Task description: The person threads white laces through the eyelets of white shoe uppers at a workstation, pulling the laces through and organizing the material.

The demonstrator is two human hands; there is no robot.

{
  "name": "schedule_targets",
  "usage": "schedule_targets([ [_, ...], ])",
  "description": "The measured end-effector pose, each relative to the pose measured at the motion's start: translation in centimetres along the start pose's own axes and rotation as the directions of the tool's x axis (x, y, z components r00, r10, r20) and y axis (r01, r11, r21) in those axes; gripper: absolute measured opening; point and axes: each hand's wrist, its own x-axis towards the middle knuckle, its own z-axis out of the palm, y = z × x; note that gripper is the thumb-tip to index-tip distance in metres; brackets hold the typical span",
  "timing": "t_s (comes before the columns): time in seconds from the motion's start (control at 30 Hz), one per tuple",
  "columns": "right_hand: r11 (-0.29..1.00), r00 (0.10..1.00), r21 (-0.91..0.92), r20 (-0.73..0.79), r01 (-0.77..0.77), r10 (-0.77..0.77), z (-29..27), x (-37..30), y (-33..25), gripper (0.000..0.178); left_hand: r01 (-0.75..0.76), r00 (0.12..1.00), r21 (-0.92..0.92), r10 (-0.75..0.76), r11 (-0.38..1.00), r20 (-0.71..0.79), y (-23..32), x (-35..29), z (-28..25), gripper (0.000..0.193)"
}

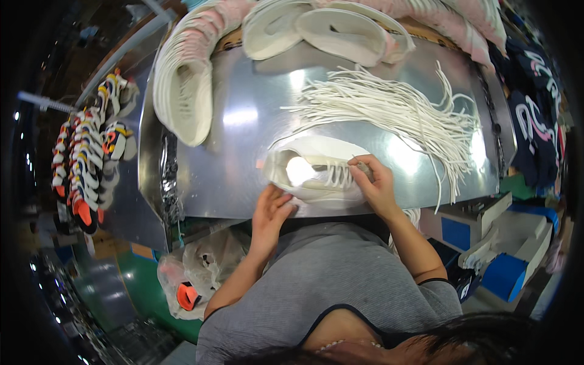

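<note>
A white low-cut shoe (316,191) lies on its sole on the metal tabletop, heel to the left and toe to the right. White lace rows (338,174) cross its front opening. My right hand (375,184) is at the toe end of the lacing, thumb and forefinger pinched together. A thin sliver shows at those fingertips, too small to make out. Beside the heel, at the table's near edge, my left hand (269,213) rests with its fingers loosely bent and apart. It holds nothing that I can see.
Loose white laces (389,109) are heaped behind and right of the shoe. Nested white shoe uppers (182,91) curve along the left, with more white uppers (340,33) at the back. Colourful shoes (85,158) stand far left. A clear plastic bag (198,274) hangs below the table.
</note>
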Motion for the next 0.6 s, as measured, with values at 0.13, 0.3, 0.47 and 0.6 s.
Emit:
schedule_targets([
  [0.13,0.964,0.976,0.203,0.166,-0.174,0.142,1.5,2.3,-2.4,0.012,0.406,0.907,-0.574,-0.240,0.711,0.345,0.9,3.5,-1.6,0.052],
  [0.3,0.966,0.958,0.161,0.237,-0.204,0.163,4.0,5.2,-2.3,0.015,-0.287,0.957,0.025,0.288,0.958,-0.043,10.0,4.9,1.4,0.047],
  [0.47,0.737,0.891,-0.501,0.260,0.454,-0.373,5.3,8.7,0.0,0.026,-0.206,0.901,0.978,0.390,0.002,0.189,16.9,13.1,-3.3,0.041],
  [0.6,0.581,0.828,-0.592,0.427,0.559,-0.363,8.0,11.0,2.3,0.023,0.200,0.693,0.946,0.720,-0.253,0.046,15.7,32.4,-14.8,0.048],
])
